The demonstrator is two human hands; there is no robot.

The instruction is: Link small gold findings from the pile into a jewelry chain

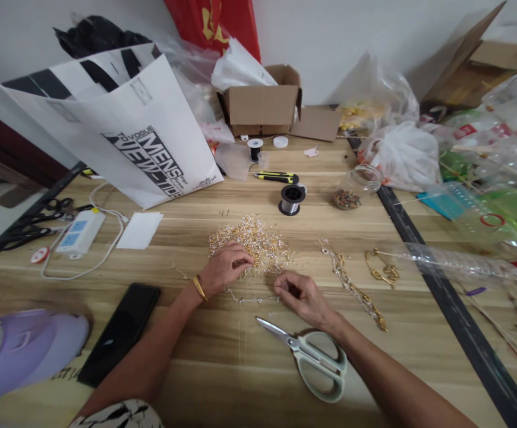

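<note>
A loose pile of small gold and silver beads or links (258,238) lies mid-table. At its near left edge my left hand (227,267), with a gold bangle on the wrist, has its fingers curled together; whatever is between them is hidden. A thin silver beaded chain (252,300) lies on the wood below the pile, curving from under my left hand to my right fingertips. My right hand (298,292) is closed in a pinch at the chain's right end. Close below it rest scissors with pale green handles (318,359), blades slightly apart or shut, I cannot tell.
Finished-looking gold and silver chains (352,282) lie to the right. Behind the pile are a wire spool (290,200), a yellow-black cutter knife (276,177) and a bead jar (352,193). A phone (120,333), a power strip (80,232) and a paper bag (138,131) stand left.
</note>
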